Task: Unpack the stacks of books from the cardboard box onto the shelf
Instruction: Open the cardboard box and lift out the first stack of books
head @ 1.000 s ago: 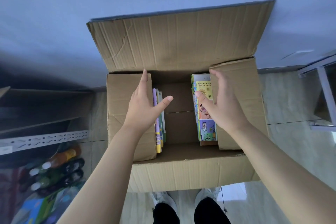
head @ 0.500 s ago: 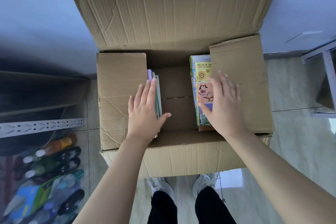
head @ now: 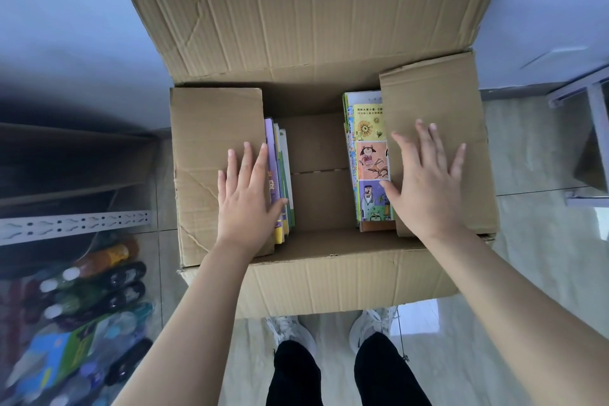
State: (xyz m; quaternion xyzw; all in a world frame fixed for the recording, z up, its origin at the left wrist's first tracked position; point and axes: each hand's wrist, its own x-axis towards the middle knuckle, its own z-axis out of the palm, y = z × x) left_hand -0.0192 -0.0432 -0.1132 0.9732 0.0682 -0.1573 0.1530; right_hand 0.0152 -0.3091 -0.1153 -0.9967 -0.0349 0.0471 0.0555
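Observation:
An open cardboard box stands on the floor in front of me, its big back flap up against the wall. Two stacks of books lie inside: a left stack mostly hidden under the left side flap, and a right stack with a colourful picture cover, partly under the right side flap. My left hand lies flat, fingers spread, on the left flap at its inner edge, thumb over the left books. My right hand rests flat on the right flap, thumb touching the right books' cover.
A dark shelf unit with a white perforated rail stands at the left. Several bottles and packages lie on the floor below it. A white metal frame is at the right. My feet stand just behind the box.
Both hands have slid outward from the box opening onto the side flaps and flattened. The box now looks closer and lower in view.

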